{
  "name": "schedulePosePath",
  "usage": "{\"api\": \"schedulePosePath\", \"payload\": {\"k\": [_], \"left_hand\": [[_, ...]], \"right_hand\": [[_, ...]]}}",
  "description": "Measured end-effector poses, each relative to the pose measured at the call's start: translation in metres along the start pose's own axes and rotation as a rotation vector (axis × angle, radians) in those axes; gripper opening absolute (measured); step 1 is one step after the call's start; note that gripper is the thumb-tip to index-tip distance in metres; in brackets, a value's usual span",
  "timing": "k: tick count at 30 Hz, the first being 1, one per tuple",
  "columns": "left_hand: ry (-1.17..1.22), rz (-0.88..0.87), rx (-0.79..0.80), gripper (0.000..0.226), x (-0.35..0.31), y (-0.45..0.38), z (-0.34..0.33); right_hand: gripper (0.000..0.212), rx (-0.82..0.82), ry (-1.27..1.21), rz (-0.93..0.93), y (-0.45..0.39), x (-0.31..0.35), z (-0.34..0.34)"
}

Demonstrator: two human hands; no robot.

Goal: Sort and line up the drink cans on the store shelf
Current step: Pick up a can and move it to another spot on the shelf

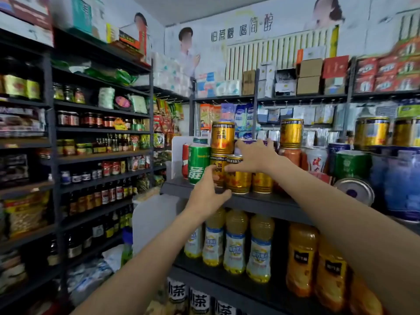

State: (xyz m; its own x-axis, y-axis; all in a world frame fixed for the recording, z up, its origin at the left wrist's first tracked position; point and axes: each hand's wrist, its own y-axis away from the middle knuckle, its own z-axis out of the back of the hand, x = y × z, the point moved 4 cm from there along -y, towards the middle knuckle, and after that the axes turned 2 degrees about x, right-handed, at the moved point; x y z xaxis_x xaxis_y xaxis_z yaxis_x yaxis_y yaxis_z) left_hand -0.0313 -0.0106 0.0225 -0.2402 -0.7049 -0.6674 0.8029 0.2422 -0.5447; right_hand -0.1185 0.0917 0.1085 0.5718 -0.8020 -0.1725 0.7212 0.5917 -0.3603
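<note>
The right hand (254, 156) covers the top of the front gold can (237, 176) and most of a purple-topped can (246, 142) behind it, so whether the fingers curl round either cannot be told. The left hand (208, 194) hides the lower part of the gold can (218, 164) at the shelf's front edge; its fingertips are out of sight behind that can. A red can (185, 160) near the shelf's left end shows only as a sliver behind the green can (198, 163). The silver-ended can (354, 189) lying at the right is blurred, as is the blue pack (402, 178) cut by the right edge. Can labels are too smeared to read.
</note>
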Motion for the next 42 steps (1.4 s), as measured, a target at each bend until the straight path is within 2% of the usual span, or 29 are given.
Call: {"api": "schedulePosePath", "payload": {"k": [3, 6, 9, 11, 14, 16, 18, 20, 23, 25, 27, 30, 32, 33, 37, 40, 42], "left_hand": [[-0.003, -0.019, 0.019, 0.075, 0.011, -0.01, 0.0], [0.068, -0.019, 0.038, 0.08, 0.023, -0.02, -0.007], [0.135, -0.052, 0.05, 0.081, 0.027, -0.025, -0.012], [0.317, -0.06, 0.088, 0.074, 0.025, -0.027, -0.008], [0.754, -0.016, 0.162, 0.061, 0.019, -0.031, 0.013], [1.079, 0.074, 0.272, 0.061, 0.016, -0.037, 0.024], [1.295, 0.108, 0.404, 0.061, 0.007, -0.04, 0.028], [1.417, 0.12, 0.428, 0.063, -0.001, -0.044, 0.031], [1.501, 0.162, 0.367, 0.067, -0.007, -0.059, 0.041], [1.351, 0.102, 0.335, 0.061, -0.013, -0.07, 0.052], [1.049, -0.011, 0.275, 0.055, -0.022, -0.079, 0.061], [0.488, -0.199, 0.158, 0.068, -0.04, -0.088, 0.066], [0.234, -0.239, 0.162, 0.07, -0.046, -0.088, 0.06], [0.18, -0.236, 0.189, 0.07, -0.045, -0.087, 0.054], [0.032, -0.222, 0.242, 0.074, -0.034, -0.08, 0.027], [-0.09, -0.211, 0.217, 0.071, -0.026, -0.079, 0.015], [-0.133, -0.213, 0.19, 0.067, -0.023, -0.078, 0.01]], "right_hand": [[0.088, -0.006, 0.128, 0.017, -0.003, 0.007, 0.001], [0.094, 0.017, -0.014, 0.01, -0.007, 0.005, 0.002], [0.093, -0.074, -0.121, 0.041, -0.005, 0.009, 0.011], [0.089, -0.172, -0.217, 0.089, 0.001, 0.014, 0.027], [0.081, -0.288, -0.589, 0.203, 0.014, 0.02, 0.061], [0.075, -0.348, -0.838, 0.208, 0.019, 0.022, 0.078], [0.073, -0.38, -1.015, 0.206, 0.022, 0.025, 0.083], [0.076, -0.413, -1.037, 0.213, 0.025, 0.029, 0.08], [0.084, -0.45, -0.912, 0.183, 0.031, 0.029, 0.071], [0.09, -0.475, -0.691, 0.16, 0.032, 0.029, 0.063], [0.092, -0.443, -0.54, 0.141, 0.032, 0.028, 0.054], [0.077, -0.323, -0.712, 0.024, 0.037, 0.012, 0.045], [0.063, -0.36, -0.825, -0.103, 0.044, -0.011, 0.046], [0.057, -0.373, -0.841, -0.148, 0.048, -0.022, 0.045], [0.051, -0.258, -0.816, -0.257, 0.054, -0.048, 0.029], [0.053, -0.234, -0.811, -0.29, 0.054, -0.055, 0.018], [0.059, -0.181, -0.707, -0.279, 0.051, -0.055, 0.013]]}}
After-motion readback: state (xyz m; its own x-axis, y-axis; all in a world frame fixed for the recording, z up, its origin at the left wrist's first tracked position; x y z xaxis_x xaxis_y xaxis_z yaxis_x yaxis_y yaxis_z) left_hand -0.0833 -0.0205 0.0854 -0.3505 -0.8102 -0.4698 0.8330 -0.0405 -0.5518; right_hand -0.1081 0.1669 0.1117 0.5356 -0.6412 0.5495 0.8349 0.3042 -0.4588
